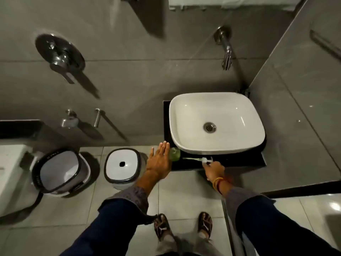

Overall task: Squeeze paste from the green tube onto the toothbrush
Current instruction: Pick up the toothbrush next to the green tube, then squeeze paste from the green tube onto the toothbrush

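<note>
Reaching out from the head view, we are stretching our left hand (160, 159) flat, fingers spread and holding nothing, just beside the green tube (175, 153) standing on the black counter (239, 160) before the white basin (216, 122). Our right hand (214, 169) is pinching the toothbrush (195, 159) lying on the counter.

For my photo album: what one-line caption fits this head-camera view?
At a white basin, the left hand reaches open toward the green tube while the right hand touches the toothbrush.
</note>
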`<state>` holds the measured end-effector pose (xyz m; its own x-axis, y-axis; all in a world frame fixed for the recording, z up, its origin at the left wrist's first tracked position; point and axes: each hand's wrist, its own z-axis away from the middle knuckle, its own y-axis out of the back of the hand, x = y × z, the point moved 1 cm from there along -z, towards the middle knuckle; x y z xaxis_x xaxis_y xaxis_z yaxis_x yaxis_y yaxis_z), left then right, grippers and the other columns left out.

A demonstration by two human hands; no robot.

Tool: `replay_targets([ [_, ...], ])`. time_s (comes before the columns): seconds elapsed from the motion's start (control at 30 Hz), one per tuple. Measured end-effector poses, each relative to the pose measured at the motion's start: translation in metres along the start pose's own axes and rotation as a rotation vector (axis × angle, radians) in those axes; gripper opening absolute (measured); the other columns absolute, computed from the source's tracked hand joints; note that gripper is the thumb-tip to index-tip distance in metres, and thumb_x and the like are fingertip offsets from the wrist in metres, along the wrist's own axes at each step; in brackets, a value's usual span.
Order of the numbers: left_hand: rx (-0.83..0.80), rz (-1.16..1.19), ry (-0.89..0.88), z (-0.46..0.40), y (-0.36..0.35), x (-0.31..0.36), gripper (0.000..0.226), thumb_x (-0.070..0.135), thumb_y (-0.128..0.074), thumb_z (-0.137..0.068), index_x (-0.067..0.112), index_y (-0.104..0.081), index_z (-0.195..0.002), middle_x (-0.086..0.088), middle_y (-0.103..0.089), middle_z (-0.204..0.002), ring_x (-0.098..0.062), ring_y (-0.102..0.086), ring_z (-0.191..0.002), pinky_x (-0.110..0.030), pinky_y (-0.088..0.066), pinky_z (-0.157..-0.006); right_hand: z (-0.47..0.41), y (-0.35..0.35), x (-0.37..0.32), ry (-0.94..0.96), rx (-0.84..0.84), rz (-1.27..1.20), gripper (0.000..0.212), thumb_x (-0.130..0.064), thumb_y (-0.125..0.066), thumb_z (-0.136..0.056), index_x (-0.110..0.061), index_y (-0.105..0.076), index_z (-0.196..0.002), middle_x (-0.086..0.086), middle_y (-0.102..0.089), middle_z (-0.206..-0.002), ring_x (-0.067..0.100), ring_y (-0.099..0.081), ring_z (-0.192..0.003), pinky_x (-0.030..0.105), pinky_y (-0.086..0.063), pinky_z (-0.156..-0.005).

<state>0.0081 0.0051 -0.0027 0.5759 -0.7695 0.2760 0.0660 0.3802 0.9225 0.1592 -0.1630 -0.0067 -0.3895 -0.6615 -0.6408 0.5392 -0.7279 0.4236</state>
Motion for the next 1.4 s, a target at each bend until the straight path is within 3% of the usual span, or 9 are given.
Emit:
replay_targets([
  [0.2,-0.017,0.071,0.009,0.0,-0.03,-0.005,0.08,0.028,-0.048,-0.1,0.01,0.0,-0.161,-0.009,-0.005,-0.17,-0.026,-0.004,-0.157,-0.05,-0.008,-0.126,-0.028,-0.015,-0.003,-0.32,0.047,-0.63,0.046,-0.011,-0.067,-0.093,0.017,-0.05,-0.125,0.038,-0.057,-0.127,0.046,-0.06,-0.117,0.055,-0.051,-0.1],
  [0.37,0.026,0.096,-0.005,-0.004,-0.038,-0.007,0.082,0.028,-0.05,-0.101,0.01,0.004,-0.16,-0.009,0.0,-0.17,-0.026,-0.001,-0.157,-0.049,-0.008,-0.127,-0.045,-0.027,-0.01,-0.387,0.107,-0.775,0.049,-0.009,-0.067,-0.092,0.01,-0.047,-0.133,0.029,-0.05,-0.14,0.044,-0.054,-0.125,0.05,-0.051,-0.101],
  [0.53,0.049,0.096,0.006,-0.004,-0.04,-0.006,0.082,0.03,-0.049,-0.102,0.009,0.004,-0.16,-0.009,0.001,-0.17,-0.026,-0.001,-0.157,-0.048,-0.009,-0.128,-0.047,-0.03,-0.004,-0.366,0.241,-0.728,0.04,-0.007,-0.072,-0.085,0.01,-0.053,-0.116,0.024,-0.063,-0.124,0.04,-0.069,-0.103,0.047,-0.057,-0.091],
  [0.67,0.047,0.095,0.006,-0.004,-0.035,-0.002,0.082,0.029,-0.049,-0.101,0.01,0.004,-0.16,-0.009,0.001,-0.17,-0.026,-0.001,-0.157,-0.049,-0.009,-0.128,-0.033,-0.021,0.006,-0.315,0.318,-0.715,0.022,-0.009,-0.071,-0.083,0.003,-0.059,-0.07,0.023,-0.071,-0.098,0.032,-0.071,-0.089,0.039,-0.055,-0.079],
  [0.77,0.039,0.092,-0.005,-0.001,-0.03,0.001,0.081,0.03,-0.048,-0.103,0.01,0.007,-0.16,-0.01,0.004,-0.17,-0.026,0.001,-0.157,-0.049,-0.009,-0.128,-0.015,-0.007,0.007,-0.184,0.378,-0.721,0.025,-0.007,-0.071,-0.082,0.016,-0.067,-0.091,0.03,-0.072,-0.099,0.024,-0.069,-0.067,0.025,-0.055,-0.058],
  [0.87,0.046,0.085,-0.005,0.002,-0.027,0.003,0.081,0.03,-0.046,-0.103,0.01,0.009,-0.16,-0.01,0.006,-0.17,-0.026,0.001,-0.157,-0.048,-0.009,-0.128,0.004,0.005,-0.006,0.056,0.439,-0.613,0.019,-0.007,-0.076,-0.081,0.005,-0.069,-0.094,0.03,-0.073,-0.092,0.007,-0.065,-0.046,0.012,-0.051,-0.043],
  [1.0,0.059,0.089,-0.002,0.003,-0.028,0.003,0.081,0.028,-0.047,-0.103,0.01,0.009,-0.16,-0.009,0.006,-0.17,-0.025,0.001,-0.157,-0.047,-0.009,-0.128,0.028,0.001,-0.04,0.419,0.39,-0.45,0.022,-0.011,-0.082,-0.078,-0.007,-0.069,-0.095,0.016,-0.076,-0.086,0.026,-0.074,-0.07,0.03,-0.062,-0.067],
  [1.17,0.053,0.116,0.019,-0.001,-0.035,0.001,0.083,0.028,-0.048,-0.101,0.013,0.008,-0.16,-0.008,0.005,-0.17,-0.024,0.001,-0.157,-0.047,-0.007,-0.128,0.042,-0.031,-0.069,0.714,0.282,-0.237,0.031,-0.011,-0.083,-0.077,-0.01,-0.067,-0.104,-0.001,-0.069,-0.081,0.002,-0.067,-0.07,0.019,-0.06,-0.065],
  [1.4,0.037,0.114,0.031,-0.004,-0.044,-0.004,0.084,0.03,-0.048,-0.102,0.014,0.01,-0.16,-0.008,0.005,-0.17,-0.024,0.001,-0.157,-0.049,-0.008,-0.128,0.039,-0.059,-0.061,0.907,0.181,0.143,0.033,-0.015,-0.074,-0.086,-0.011,-0.063,-0.117,0.006,-0.065,-0.108,0.014,-0.063,-0.088,0.02,-0.056,-0.078],
])
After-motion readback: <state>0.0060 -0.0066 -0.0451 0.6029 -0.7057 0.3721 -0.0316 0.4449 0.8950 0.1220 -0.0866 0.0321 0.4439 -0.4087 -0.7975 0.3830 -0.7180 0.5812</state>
